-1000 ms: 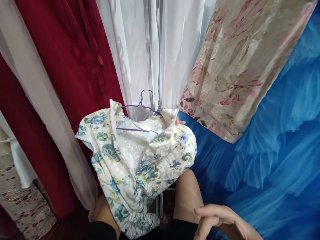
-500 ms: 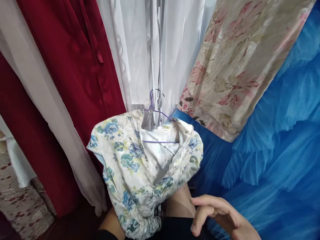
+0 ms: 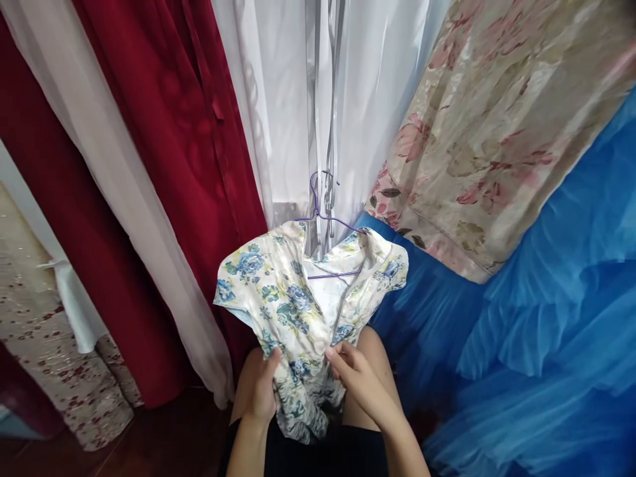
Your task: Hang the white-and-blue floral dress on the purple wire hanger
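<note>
A white short-sleeved top with blue and yellow flowers hangs on a purple wire hanger, above my lap. Its V-neck gapes, showing the pale lining and the hanger's lower bar. My left hand grips the side of the top at the waist, with the thumb on the front and the other fingers mostly hidden behind. At the bottom of the neckline, my right hand pinches the front edge between thumb and fingers. Below both hands the lower fabric bunches up over my dark shorts.
Long white fabric with ribbons hangs straight ahead. Dark red garments and a pale sheer one hang left, beside a sequined one. On the right are a beige floral garment and a blue ruffled tulle skirt.
My right hand has moved in from the lower right and taken hold of the neckline edge. My left hand has come into sight at the waist. The top lies straighter, slightly further right.
</note>
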{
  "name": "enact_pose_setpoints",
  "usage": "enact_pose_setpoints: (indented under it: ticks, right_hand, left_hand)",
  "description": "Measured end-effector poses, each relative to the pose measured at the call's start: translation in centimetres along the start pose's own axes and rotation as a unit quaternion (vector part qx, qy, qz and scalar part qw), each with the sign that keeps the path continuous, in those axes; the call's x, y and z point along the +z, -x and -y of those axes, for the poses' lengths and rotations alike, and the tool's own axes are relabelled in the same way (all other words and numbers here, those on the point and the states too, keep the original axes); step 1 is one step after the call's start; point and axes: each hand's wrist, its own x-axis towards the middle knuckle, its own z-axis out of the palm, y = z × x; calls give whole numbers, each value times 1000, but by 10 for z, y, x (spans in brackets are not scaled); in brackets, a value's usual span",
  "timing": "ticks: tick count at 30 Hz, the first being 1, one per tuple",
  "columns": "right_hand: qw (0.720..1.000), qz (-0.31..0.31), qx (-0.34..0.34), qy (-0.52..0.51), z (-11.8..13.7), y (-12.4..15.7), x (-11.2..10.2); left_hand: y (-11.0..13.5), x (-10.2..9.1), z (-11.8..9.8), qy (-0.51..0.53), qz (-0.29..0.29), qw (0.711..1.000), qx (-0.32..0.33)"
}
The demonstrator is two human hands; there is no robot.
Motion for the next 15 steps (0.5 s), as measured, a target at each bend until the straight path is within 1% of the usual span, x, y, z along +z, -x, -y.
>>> enact_pose_setpoints:
  ticks: [2, 3, 4, 5, 6, 7, 8, 9, 10, 11, 12, 14, 15]
  right_hand:
    - [999, -5, -35, 25, -9, -9, 9]
    - [998, -11, -46, 33, -13, -10, 10]
    - [998, -18, -50, 35, -15, -11, 9]
    - [998, -28, -48, 34, -16, -9, 7]
    - [998, -38, -43, 32, -17, -8, 4]
    - [998, -48, -37, 28, -17, -5, 1]
    - [998, -56, -30, 22, -17, -3, -1]
    - [998, -60, -23, 15, -16, -1, -3]
    - [998, -59, -18, 9, -16, 1, -3]
    - [998, -55, -14, 3, -15, 2, -3]
    - [999, -49, -12, -2, -14, 3, -2]
    - [999, -38, -19, -8, -13, 6, 3]
    - [999, -33, -24, -11, -12, 6, 6]
  left_hand:
    - [1, 3, 0, -35, 9, 999, 2]
    - [0, 5, 1, -50, 2, 999, 3]
    - [-2, 6, 3, -57, -17, 998, 6]
    - [-5, 6, 4, -58, -50, 997, 22]
    - [-8, 6, 6, -64, -94, 992, 56]
    - [-10, 4, 7, -78, -142, 980, 111]
    - [-11, 3, 8, -101, -184, 961, 182]
    - [-11, 2, 8, -131, -209, 935, 254]
    - [-10, 3, 8, -167, -207, 914, 306]
    - [-6, 5, 9, -207, -172, 906, 327]
    - [-2, 8, 10, -243, -106, 912, 313]
    - [7, 19, 15, -286, 50, 930, 225]
    - [11, 24, 20, -292, 110, 933, 177]
